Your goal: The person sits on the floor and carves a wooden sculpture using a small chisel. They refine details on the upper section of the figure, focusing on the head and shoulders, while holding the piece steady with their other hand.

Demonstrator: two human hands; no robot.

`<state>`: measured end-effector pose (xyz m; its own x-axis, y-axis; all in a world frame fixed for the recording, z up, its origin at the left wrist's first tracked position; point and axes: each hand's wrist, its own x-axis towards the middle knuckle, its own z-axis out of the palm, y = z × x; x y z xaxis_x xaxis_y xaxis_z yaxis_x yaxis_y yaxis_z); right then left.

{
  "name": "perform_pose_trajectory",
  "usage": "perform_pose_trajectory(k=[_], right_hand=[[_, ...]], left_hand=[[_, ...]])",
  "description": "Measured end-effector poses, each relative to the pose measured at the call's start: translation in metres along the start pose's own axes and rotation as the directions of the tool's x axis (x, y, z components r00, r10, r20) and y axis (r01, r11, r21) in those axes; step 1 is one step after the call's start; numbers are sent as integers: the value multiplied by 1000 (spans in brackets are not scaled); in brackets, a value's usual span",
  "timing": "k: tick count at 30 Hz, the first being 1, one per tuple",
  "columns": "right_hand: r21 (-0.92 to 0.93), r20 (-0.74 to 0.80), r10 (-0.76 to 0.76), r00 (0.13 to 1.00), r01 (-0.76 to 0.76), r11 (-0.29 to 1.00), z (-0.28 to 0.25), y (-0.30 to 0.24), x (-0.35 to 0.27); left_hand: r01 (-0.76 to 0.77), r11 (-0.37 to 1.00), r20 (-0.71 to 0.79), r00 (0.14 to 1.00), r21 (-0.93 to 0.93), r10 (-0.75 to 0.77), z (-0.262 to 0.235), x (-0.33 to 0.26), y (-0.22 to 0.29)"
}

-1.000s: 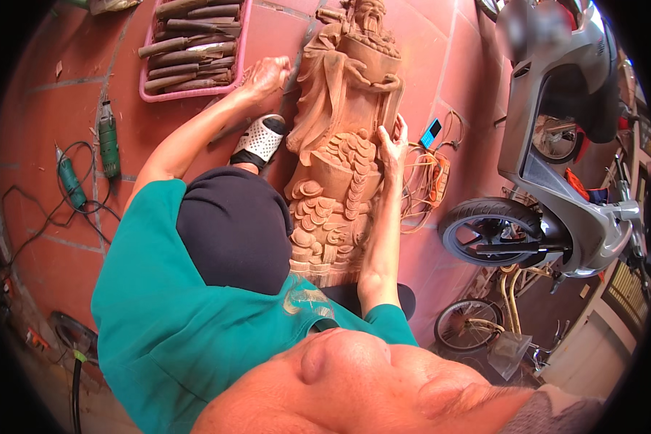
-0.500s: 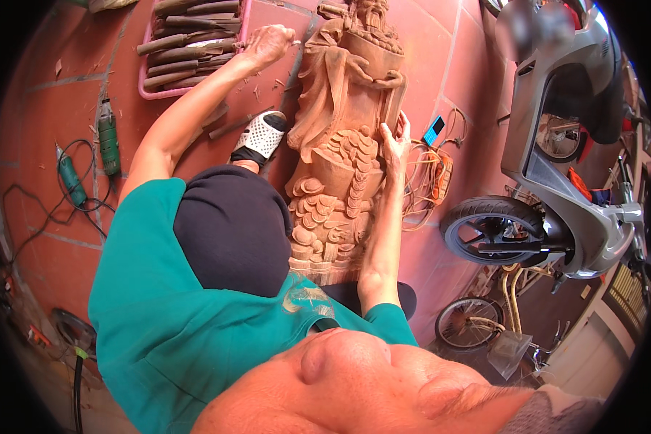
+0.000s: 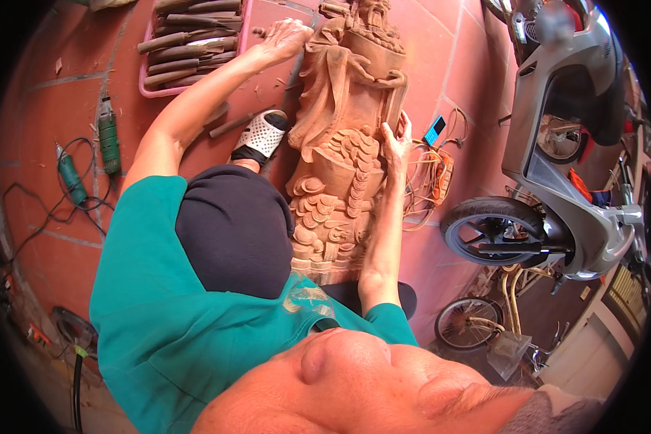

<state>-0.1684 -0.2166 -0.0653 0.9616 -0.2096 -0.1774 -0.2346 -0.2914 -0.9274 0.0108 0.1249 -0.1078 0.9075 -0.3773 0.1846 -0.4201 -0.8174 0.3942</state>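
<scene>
A carved wooden statue (image 3: 351,155) of a bearded, robed figure lies lengthwise in front of me, its head away from me. My left hand (image 3: 288,39) is closed at the statue's upper left edge. A small brown rounded end shows beside its knuckles, but what the fingers hold is mostly hidden. My right hand (image 3: 396,145) holds the statue's right side at mid-length, thumb over the edge and fingers along the flank. A pink basket (image 3: 144,76) of dark-handled carving tools (image 3: 184,54) stands left of my left hand. A loose tool (image 3: 231,124) lies near my sandalled foot (image 3: 262,137).
Two green power tools (image 3: 108,137) with black cords lie on the red tiles at left. Right of the statue are a blue phone (image 3: 435,130) and an orange extension cord (image 3: 443,177). A grey motorbike (image 3: 532,155) and a bicycle (image 3: 470,322) stand farther right. Wood chips dot the floor.
My left hand has moved slightly right and away from me, up to the statue's edge, and has turned. My right hand stays in place on the statue.
</scene>
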Motion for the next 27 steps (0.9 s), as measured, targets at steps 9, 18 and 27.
perform_pose_trajectory(k=[9,18,27], right_hand=[[-22,-21,-1,1000,0,1000,3,-6,0],[-87,-25,-85,996,82,993,-2,6,3],[-34,-22,-4,1000,3,999,1,-1,2]], left_hand=[[119,946,127,988,-302,-84,-7,-1,5],[251,880,26,964,-403,-263,4,-7,-2],[101,979,27,995,-180,-98,7,3,9]])
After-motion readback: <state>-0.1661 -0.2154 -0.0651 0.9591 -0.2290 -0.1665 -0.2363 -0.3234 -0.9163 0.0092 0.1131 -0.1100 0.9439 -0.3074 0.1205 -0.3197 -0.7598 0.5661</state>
